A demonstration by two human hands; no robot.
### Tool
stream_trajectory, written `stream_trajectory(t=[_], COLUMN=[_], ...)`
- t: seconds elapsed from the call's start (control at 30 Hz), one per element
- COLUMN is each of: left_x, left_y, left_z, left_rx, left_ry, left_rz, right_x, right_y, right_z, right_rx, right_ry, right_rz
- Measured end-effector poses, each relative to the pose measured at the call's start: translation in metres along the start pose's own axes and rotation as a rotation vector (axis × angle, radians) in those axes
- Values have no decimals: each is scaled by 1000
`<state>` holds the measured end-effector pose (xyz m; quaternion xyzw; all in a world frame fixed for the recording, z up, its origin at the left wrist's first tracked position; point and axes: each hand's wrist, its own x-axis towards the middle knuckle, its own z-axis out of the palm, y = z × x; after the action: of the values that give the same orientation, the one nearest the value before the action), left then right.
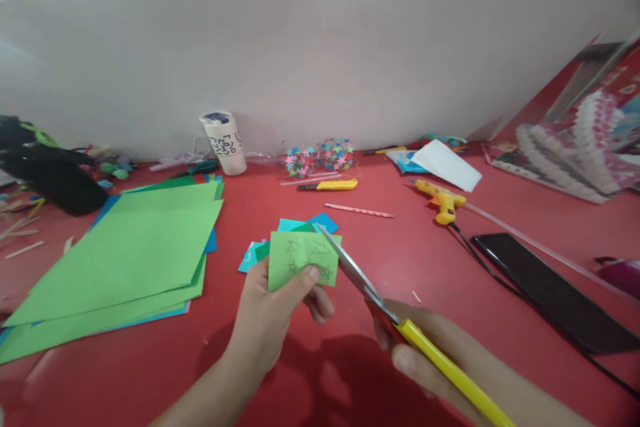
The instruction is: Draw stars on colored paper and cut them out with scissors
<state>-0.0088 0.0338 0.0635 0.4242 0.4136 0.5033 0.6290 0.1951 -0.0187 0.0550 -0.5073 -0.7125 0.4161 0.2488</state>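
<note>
A small light-green paper piece (283, 250) with several stars drawn in pencil is pinched between the thumb and fingers of my left hand (273, 303). My right hand (420, 347) grips a pair of scissors (353, 267) with yellow and red handles. The blades reach up to the paper's upper right part; whether they touch it I cannot tell. Behind the green paper lie small blue and teal paper pieces (325, 221) on the red table (370, 380).
Large green sheets (130, 253) are stacked at left. Farther back are a white tumbler (225, 143), a yellow box cutter (335, 185) and a pink pencil (359, 211). A yellow glue gun (443, 200) and a black phone-like slab (545, 287) lie at right.
</note>
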Motion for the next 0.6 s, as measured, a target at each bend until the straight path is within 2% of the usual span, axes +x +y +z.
stream_trajectory(t=[0.17, 0.3, 0.37, 0.43, 0.5, 0.6], left_x=[-6, -7, -8, -9, -9, -9], left_y=[2, 2, 1, -1, -3, -6], left_z=[-4, -8, -6, -3, -1, 0], left_rx=[-60, -8, 53, 79, 64, 38], left_ry=[-101, -142, -102, -13, 36, 18], left_rz=[-82, -65, -71, -87, -103, -114], right_x=[1, 3, 3, 0, -4, -11], right_y=[-8, -9, -8, -6, -3, 3], right_z=[-1, 0, 2, 6, 12, 20], right_rx=[-71, -73, -72, -54, -21, -11], right_ry=[-35, -57, -76, -75, -24, 95], right_rz=[52, 73, 93, 127, 174, 216])
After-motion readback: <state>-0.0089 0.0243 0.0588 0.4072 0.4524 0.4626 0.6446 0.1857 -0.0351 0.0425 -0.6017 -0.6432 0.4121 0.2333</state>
